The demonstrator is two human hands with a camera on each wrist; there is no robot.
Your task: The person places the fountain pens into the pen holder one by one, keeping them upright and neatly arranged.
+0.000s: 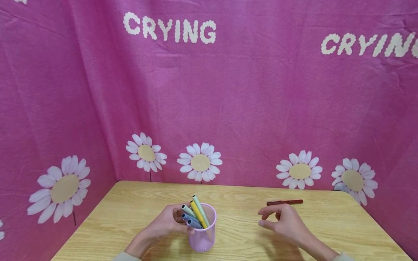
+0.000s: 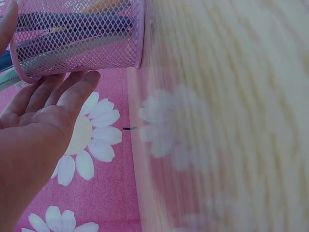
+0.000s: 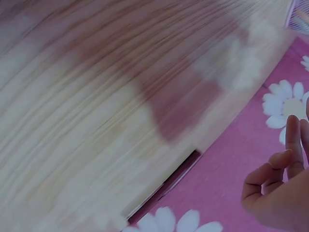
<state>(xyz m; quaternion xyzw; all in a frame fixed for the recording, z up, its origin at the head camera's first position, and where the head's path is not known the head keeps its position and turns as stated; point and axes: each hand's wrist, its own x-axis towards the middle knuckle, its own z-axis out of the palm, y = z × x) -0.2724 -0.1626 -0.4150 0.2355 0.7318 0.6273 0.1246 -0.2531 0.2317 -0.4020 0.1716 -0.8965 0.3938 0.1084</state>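
Note:
A pink mesh pen cup (image 1: pixel 203 241) stands upright on the table. Several markers lean in it, among them a yellow marker (image 1: pixel 198 214), a pale green one and some blue-grey ones. My left hand (image 1: pixel 168 221) holds the cup from its left side, thumb at the front and fingers behind; the left wrist view shows those fingers against the mesh (image 2: pixel 96 43). Off to the cup's right, my right hand (image 1: pixel 285 223) hovers over the table with loosely bent fingers and nothing between them. Just beyond it lies a dark red pen (image 1: pixel 294 202), also visible in the right wrist view (image 3: pixel 166 186).
The wooden table (image 1: pixel 156 194) has rounded far corners. A pink cloth (image 1: pixel 248 108) with daisies and white lettering hangs behind it and along the left and right sides.

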